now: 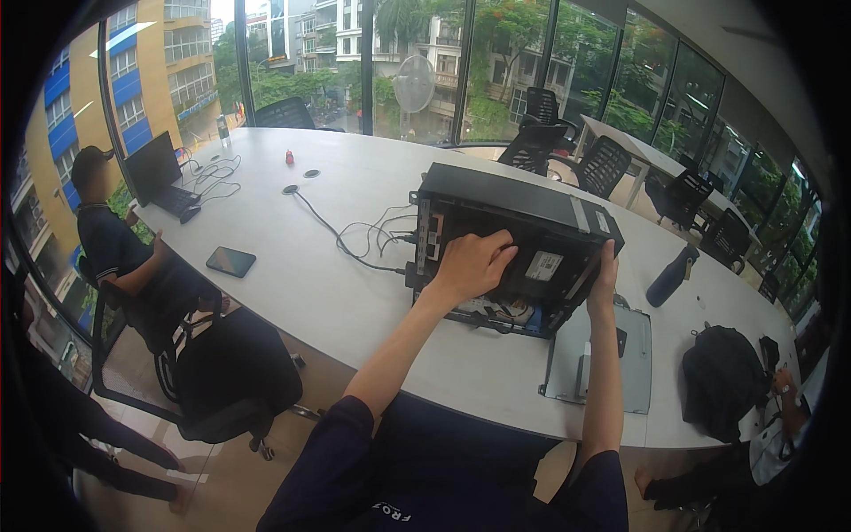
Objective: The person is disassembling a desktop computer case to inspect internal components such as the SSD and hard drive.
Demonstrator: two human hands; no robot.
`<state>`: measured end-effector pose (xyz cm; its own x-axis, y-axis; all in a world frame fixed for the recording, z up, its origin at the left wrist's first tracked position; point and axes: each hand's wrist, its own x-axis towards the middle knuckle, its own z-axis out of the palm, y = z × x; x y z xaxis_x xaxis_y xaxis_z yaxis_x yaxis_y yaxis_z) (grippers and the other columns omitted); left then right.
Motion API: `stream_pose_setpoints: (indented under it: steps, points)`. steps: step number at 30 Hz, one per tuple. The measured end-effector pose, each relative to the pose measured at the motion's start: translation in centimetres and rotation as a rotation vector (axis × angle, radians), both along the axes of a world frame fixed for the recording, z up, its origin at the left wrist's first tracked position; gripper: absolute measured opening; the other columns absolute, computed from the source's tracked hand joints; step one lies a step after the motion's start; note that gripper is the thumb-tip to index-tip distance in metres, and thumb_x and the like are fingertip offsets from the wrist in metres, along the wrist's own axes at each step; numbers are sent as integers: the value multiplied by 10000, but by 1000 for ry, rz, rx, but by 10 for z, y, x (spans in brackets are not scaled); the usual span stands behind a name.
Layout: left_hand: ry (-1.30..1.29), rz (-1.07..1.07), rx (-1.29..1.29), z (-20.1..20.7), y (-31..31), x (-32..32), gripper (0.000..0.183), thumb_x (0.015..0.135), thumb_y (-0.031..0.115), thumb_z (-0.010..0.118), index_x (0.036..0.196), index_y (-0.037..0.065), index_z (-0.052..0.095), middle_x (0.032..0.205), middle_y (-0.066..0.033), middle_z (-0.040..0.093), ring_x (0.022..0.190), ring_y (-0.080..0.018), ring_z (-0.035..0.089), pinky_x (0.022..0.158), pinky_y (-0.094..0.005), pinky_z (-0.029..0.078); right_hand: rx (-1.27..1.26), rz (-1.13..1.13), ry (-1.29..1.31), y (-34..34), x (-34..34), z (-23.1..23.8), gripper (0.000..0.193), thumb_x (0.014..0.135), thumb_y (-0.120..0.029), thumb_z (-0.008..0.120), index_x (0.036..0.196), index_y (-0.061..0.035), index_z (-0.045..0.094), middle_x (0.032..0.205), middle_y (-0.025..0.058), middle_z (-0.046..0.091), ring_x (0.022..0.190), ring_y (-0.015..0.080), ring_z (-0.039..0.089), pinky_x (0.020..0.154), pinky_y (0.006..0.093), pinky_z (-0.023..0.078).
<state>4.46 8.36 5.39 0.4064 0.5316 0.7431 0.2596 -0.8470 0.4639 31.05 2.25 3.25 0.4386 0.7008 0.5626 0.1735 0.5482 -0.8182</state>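
Observation:
A black desktop computer case [523, 191] stands tilted on the white table, its open side toward me. Inside it show a dark panel with a white label [543, 265] and, lower down, a round metallic part with blue beside it [514, 310]. My left hand [474, 266] reaches into the opening with its fingers curled closed; what they grip, if anything, is hidden. At the case's right end, my right hand [605, 277] holds the edge, thumb up along the side. Cables [346, 251] run to the case's left end.
A grey metal panel [634, 372] lies right of the case on the table [328, 310]. Beyond it are a dark bottle [672, 276] and a black backpack [722, 377]. To the left are a phone [230, 262], a laptop [160, 168] and a seated person [115, 230].

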Motion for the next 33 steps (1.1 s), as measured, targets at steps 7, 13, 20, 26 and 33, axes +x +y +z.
stream_pose_setpoints:
  steps: [7, 13, 20, 26, 33]
  points:
    - [-194, -67, 26, -32, -25, -15, 97, 928, 119, 667, 909, 33, 629, 561, -76, 504, 468, -177, 491, 474, -308, 378, 153, -75, -94, -68, -56, -14, 734, 901, -437, 693, 1447, -23, 428, 1530, 156, 387, 1418, 281, 365, 1166, 396, 286]
    - [-184, -272, -164, -68, -50, -20, 93, 949, 104, 654, 939, 15, 629, 725, -71, 564, 630, -131, 492, 571, -296, 390, 26, -77, -346, -119, -63, -55, 712, 697, -233, 823, 1322, -13, 565, 1442, 167, 489, 1298, 248, 498, 1064, 367, 415]
    - [-359, -286, -494, -93, -90, -9, 234, 938, 80, 650, 1123, 1, 530, 760, -43, 564, 692, -138, 521, 695, -267, 440, -142, 57, 45, -147, -104, -84, 459, 849, -151, 783, 1224, 37, 599, 1148, 99, 660, 1025, 167, 617, 912, 312, 493]
    - [-640, 367, 169, -137, -120, -6, 188, 899, 76, 644, 1018, 30, 507, 768, -65, 528, 748, -194, 538, 783, -326, 462, -190, 75, 506, -149, -117, -106, 463, 909, -156, 722, 1296, 14, 535, 1198, 108, 625, 1096, 190, 608, 953, 336, 477]
    - [-396, -328, -978, -143, -120, -1, 290, 1042, 295, 541, 854, 74, 554, 731, 37, 509, 675, -54, 479, 647, -218, 400, -189, 196, 756, -155, -119, -117, 492, 940, -125, 635, 1373, 23, 455, 1262, 136, 598, 1160, 227, 605, 993, 357, 483]
